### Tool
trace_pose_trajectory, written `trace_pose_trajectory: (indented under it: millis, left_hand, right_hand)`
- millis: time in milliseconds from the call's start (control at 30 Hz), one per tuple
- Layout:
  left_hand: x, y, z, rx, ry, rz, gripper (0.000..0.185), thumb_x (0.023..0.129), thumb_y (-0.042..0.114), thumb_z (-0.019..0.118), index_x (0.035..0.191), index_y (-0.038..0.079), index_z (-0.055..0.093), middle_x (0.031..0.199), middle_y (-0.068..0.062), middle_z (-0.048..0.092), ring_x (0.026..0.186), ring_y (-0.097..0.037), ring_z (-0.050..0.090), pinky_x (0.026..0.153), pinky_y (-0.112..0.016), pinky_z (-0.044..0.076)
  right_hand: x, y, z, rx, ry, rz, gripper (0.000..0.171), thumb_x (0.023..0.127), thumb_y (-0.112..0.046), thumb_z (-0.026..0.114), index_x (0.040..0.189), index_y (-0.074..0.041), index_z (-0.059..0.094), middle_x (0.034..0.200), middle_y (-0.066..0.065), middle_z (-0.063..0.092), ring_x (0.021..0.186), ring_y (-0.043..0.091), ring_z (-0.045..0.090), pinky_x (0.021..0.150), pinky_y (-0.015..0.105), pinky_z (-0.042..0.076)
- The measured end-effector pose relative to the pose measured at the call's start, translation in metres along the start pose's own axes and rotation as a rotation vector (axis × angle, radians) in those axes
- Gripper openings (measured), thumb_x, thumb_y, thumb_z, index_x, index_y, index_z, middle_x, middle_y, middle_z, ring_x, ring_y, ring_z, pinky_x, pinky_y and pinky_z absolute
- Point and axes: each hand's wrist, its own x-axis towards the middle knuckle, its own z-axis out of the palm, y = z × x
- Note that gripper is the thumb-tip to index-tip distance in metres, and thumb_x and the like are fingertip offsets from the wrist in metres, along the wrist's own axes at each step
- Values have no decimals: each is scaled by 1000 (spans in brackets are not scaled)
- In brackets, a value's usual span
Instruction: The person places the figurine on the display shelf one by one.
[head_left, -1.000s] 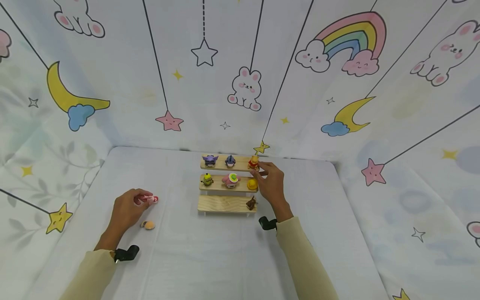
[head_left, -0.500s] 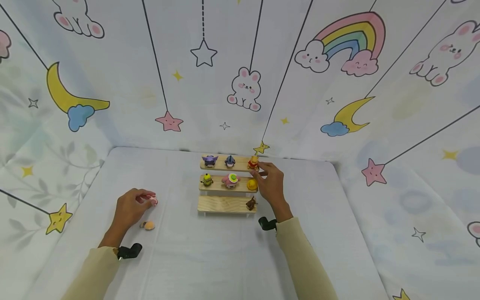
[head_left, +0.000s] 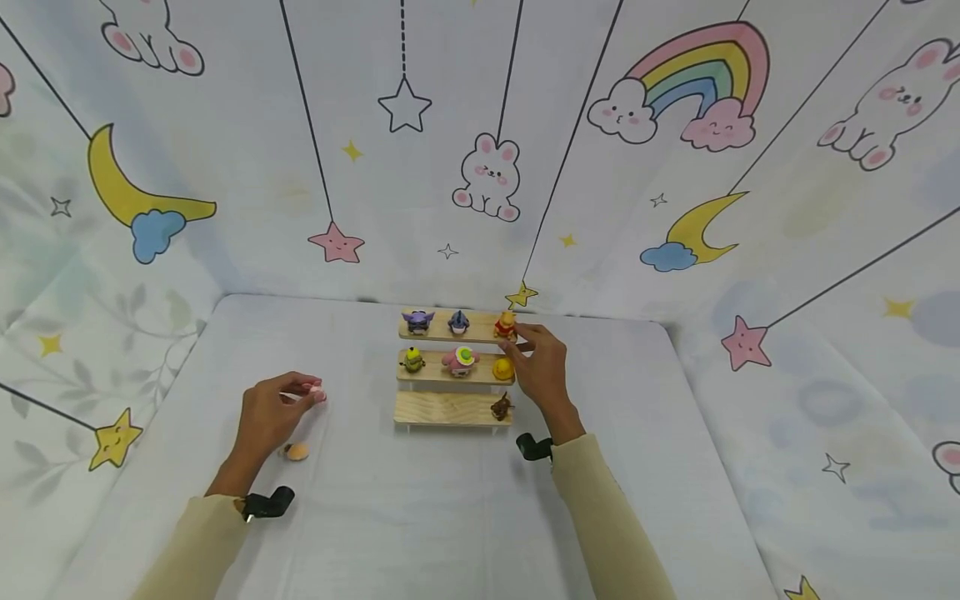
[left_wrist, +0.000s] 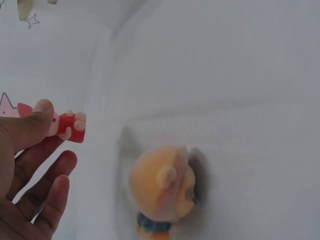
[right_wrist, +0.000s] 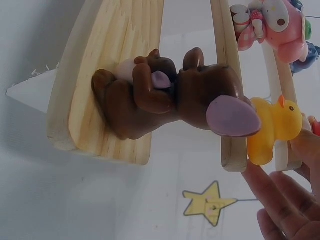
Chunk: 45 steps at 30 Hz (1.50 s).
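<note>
Pink figure, small with a red part, is pinched between thumb and fingers of the left hand just above the counter, with an orange figure lying near below it. Right hand, fingers relaxed, touches the bear figure on the top step of the wooden shelf, beside a yellow duck.

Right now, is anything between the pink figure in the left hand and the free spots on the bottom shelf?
Nothing visible: bare cloth lies between the left hand pinching the pink figure and the bottom shelf, whose only occupant, the brown figure, stands at its right end.
</note>
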Motion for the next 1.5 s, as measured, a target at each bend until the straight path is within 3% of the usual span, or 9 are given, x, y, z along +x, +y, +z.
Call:
trace_pose_trajectory:
  millis: [167,333,700,1200,1500]
  left_hand:
    - [2,16,4,-45,15,41,24,90,19,88,112,11,82,98,-7,82,91,-26,75,73,-7,49]
    - [1,36,8,-82,10,80,24,89,17,88,111,11,82,97,-4,82,89,-22,75,75,-15,57]
    - [-3,74,26,-167,-40,94,25,91,17,87,114,11,81,102,-4,81,93,-21,74,78,-19,57]
    - [-9,105,51,-306,-75,181,22,88,17,89,108,13,82,95,1,80,86,-15,75,73,-27,61]
    - [-15,120,71,-348,-105,183,21,89,17,88,109,15,82,95,3,80,86,-12,73,73,-27,60]
  right_hand:
    - [1,-1,0,-4,-6,-2,51,98,-33,77,141,-7,69,134,12,72,100,28,78,87,40,64]
    - [1,-2,-1,-8,-3,-4,51,97,-33,77,141,-7,69,133,13,72,99,28,78,87,40,64]
    - [0,-4,-2,-11,-5,4,51,97,-33,77,141,-7,69,133,13,72,99,30,78,87,42,64]
    - [-1,-5,-1,-11,-4,5,50,98,-32,77,140,-7,70,133,14,72,100,30,79,88,43,64]
    - [-1,-5,-1,-15,-5,15,50,98,-32,77,141,-7,69,134,13,72,101,30,78,89,43,64]
